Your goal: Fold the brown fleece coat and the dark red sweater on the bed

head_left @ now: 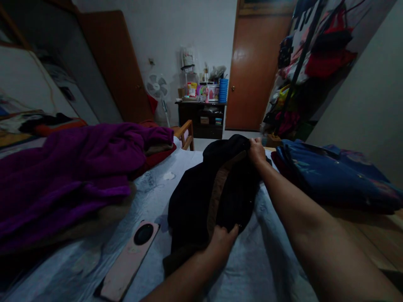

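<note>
A black jacket (pixel 192 193) with a brown strip along its opening lies partly spread on the pale blue bed sheet (pixel 239 268). At its near edge, my left hand (pixel 222 241) is closed on the fabric, thumb and fingers pinching it. Up at the far right end of the jacket, my right hand (pixel 256 151) grips the cloth near the collar. The fingertips of both hands are partly hidden by the dark fabric. Left of the jacket, a pink phone (pixel 129 260) with a round dark camera ring rests face down on the sheet.
A heap of purple clothing (pixel 85 159) covers the bed's left side. Folded blue garments (pixel 333 172) are stacked on a wooden surface (pixel 362 230) at right. Beyond the bed stand a wooden chair (pixel 188 133), a white fan (pixel 158 88) and a dark cabinet (pixel 187 119).
</note>
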A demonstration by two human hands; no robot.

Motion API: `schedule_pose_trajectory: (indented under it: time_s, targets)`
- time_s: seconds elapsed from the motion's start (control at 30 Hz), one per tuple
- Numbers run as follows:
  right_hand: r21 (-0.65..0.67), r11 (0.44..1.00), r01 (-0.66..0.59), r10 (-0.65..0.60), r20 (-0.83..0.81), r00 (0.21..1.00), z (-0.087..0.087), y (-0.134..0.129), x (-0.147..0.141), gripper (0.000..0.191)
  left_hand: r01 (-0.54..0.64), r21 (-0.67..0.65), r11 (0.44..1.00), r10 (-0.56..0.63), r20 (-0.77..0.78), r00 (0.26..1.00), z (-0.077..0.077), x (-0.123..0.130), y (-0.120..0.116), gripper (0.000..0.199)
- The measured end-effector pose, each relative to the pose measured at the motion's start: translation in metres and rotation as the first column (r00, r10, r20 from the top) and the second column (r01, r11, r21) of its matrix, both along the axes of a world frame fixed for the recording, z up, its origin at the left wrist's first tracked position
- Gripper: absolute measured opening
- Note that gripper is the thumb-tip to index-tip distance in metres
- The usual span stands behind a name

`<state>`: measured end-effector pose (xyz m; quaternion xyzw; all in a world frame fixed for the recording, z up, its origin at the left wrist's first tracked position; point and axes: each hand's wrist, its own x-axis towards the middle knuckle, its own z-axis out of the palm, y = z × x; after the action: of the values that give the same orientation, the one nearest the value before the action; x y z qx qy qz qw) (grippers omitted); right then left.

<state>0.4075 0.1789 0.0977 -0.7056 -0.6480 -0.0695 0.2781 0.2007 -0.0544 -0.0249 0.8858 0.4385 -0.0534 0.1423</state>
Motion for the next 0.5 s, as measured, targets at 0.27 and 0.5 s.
schedule_pose_trajectory:
  time_s: [0.27, 0.5]
  targets:
    - [0.116, 0.896, -0.428, 0.442, -0.164, 0.882, -0.009, -0.054, 0.008, 0.043, -0.250, 0.453, 0.856, 0.186, 0.181, 0.966, 0.057, -0.030, 0.021, 0.103]
    - [0.278, 0.880, -0.385, 0.472, -0.599, 0.647, 0.049, -0.101, -0.025, 0.036, -0.507, 0.193, 0.840, 0.505, 0.067, 0.861, 0.051, -0.068, 0.084, 0.127]
